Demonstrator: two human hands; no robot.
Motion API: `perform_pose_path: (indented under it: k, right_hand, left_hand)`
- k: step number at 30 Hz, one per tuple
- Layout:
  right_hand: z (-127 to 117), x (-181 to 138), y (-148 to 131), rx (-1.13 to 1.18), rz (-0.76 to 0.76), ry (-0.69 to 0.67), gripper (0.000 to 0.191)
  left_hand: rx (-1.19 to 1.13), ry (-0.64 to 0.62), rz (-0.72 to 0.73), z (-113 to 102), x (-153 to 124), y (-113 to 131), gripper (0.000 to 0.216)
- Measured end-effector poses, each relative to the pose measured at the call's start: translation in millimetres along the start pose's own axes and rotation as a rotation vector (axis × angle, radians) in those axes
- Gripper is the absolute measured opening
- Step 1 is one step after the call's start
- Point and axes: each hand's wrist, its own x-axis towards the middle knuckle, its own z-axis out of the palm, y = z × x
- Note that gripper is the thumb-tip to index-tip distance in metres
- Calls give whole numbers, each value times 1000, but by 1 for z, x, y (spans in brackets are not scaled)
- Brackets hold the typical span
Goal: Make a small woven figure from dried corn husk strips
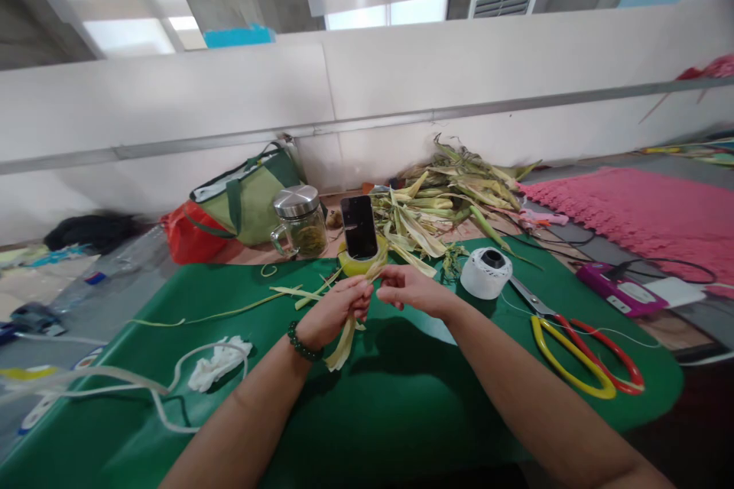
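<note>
A pale corn husk strip (pixel 342 350) passes through my left hand (pixel 339 311), which is closed around it; one end hangs below the fingers and a thin part rises above them. My right hand (pixel 414 290) is just to the right, its fingers curled at the upper part of the same strip. How firmly the right fingertips grip it is hard to see. Behind both hands a phone (pixel 359 228) leans upright on a yellow round holder (pixel 351 266). Loose husk pieces (pixel 310 295) lie left of the hands on the green mat (pixel 401 412).
A heap of corn husks (pixel 441 202) lies at the back. Large scissors (pixel 565 340) and a white thread roll (pixel 486 275) are on the right. A glass jar (pixel 301 223), green bag (pixel 246 202), crumpled tissue (pixel 219 364) and white cable (pixel 154 390) are leftward. A purple power strip (pixel 616 290) sits far right.
</note>
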Motion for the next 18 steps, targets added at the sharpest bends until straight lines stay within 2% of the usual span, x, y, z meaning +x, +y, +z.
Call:
perform_pose_path:
  k: [2,8,11,14,18]
  right_hand:
    - [3,1,2,-7,-54,-15,36]
    - [2,3,2,-82,-115,72,38]
    - [-1,3,-1,-50,-123,197,40]
    - [-8,4,-4,107,-141,341,44]
    - [-24,7,-5,178,-187,588,49]
  left_hand:
    - [17,-32,-46,2,0,-4,34]
    - [33,-117,-128,4,1,-8,35]
    - [52,-127,-125,2,0,-6,37]
    - [85,-128,-117,-1,-2,-2,36]
    - [89,-120,-115,-4,-5,2,35]
